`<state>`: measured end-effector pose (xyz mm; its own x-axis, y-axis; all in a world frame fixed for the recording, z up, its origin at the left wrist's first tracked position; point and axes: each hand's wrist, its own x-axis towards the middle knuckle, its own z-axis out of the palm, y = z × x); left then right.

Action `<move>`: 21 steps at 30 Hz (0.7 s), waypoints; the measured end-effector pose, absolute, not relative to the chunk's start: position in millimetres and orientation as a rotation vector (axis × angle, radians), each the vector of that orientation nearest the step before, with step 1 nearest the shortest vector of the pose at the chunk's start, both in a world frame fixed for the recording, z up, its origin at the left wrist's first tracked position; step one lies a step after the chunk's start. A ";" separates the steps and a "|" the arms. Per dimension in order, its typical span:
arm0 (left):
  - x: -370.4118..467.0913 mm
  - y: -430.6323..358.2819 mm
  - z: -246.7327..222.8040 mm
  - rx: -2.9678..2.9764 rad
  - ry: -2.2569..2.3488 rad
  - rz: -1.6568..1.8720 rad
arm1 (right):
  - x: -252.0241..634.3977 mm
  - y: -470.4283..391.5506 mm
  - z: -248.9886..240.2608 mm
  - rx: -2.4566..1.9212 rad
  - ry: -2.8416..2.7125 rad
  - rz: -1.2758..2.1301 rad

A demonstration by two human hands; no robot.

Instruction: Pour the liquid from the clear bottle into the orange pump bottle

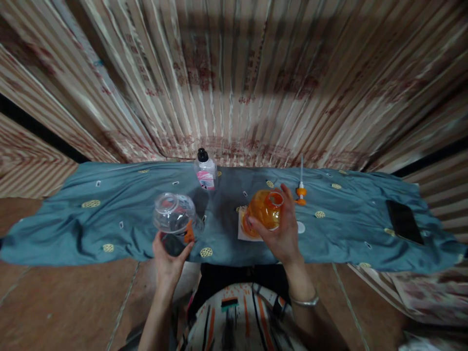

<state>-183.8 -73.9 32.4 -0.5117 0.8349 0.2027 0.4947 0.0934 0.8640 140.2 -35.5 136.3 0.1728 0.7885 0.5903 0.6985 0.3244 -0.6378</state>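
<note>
My left hand [170, 258] grips the lower end of a clear plastic container [175, 217] with orange and dark print, which leans over the cloth. Its far fingers are hidden behind the container. In my right hand [283, 234] is a translucent orange bottle [261, 209], tilted, its round neck uncapped and facing up toward me. Thumb and fingers wrap its right side. Beneath the bottle lies a pale square sheet [244, 235]. A pump head [301, 192] in orange and white, with a clear tube, lies on the cloth beyond my right hand.
A clear bottle [205, 173] with a black cap and pink label stands toward the back. A dark phone [404, 222] lies at the right end of the teal cloth-covered table [347, 229]. A white oval patch [301, 227] shows by my right hand. Striped curtains [234, 87] hang behind.
</note>
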 end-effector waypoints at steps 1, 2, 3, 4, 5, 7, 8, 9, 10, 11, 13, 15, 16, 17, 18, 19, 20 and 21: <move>-180.3 -84.5 39.6 1.268 2.037 1.423 | 141.0 -35.7 135.8 -1.398 -1.556 0.133; -175.7 -95.6 47.0 1.228 2.034 1.448 | 141.5 -35.9 135.1 -1.394 -1.557 0.162; -170.0 -106.3 54.4 1.195 2.026 1.468 | 141.6 -36.2 134.3 -1.386 -1.553 0.196; -163.1 -115.5 61.4 1.176 2.004 1.479 | 141.0 -36.4 133.5 -1.371 -1.542 0.235; -154.9 -122.6 67.8 1.173 1.966 1.482 | 140.0 -36.8 132.8 -1.349 -1.524 0.278; -134.6 -128.0 78.0 1.202 1.845 1.467 | 137.4 -38.2 132.1 -1.294 -1.484 0.354; -122.7 -125.9 81.6 1.230 1.761 1.444 | 136.5 -39.2 132.0 -1.273 -1.472 0.381; -110.0 -120.9 84.3 1.253 1.675 1.423 | 136.4 -40.4 132.1 -1.258 -1.469 0.401; -96.8 -113.2 86.1 1.272 1.586 1.403 | 137.5 -41.5 131.9 -1.245 -1.476 0.418; -83.4 -103.4 87.1 1.292 1.494 1.385 | 140.2 -42.5 131.2 -1.226 -1.485 0.434; -57.9 -80.1 87.3 1.325 1.328 1.358 | 151.0 -42.9 126.7 -1.165 -1.476 0.469; -36.2 -55.5 86.0 1.343 1.206 1.342 | 168.7 -40.6 115.4 -1.132 -1.387 0.490; -27.2 -44.0 85.1 1.348 1.156 1.332 | 179.3 -38.5 106.7 -1.169 -1.315 0.486; -19.3 -33.4 84.0 1.352 1.113 1.323 | 190.3 -36.2 96.1 -1.246 -1.249 0.463; -12.5 -23.9 82.8 1.355 1.075 1.316 | 200.7 -34.0 83.9 -1.359 -1.213 0.410; -6.5 -15.6 81.3 1.360 1.039 1.311 | 209.9 -32.0 70.7 -1.478 -1.245 0.355; -1.1 -8.5 79.8 1.367 1.003 1.306 | 217.1 -30.6 57.0 -1.575 -1.308 0.300; 3.7 -2.5 78.1 1.373 0.971 1.299 | 221.7 -29.6 43.7 -1.643 -1.386 0.257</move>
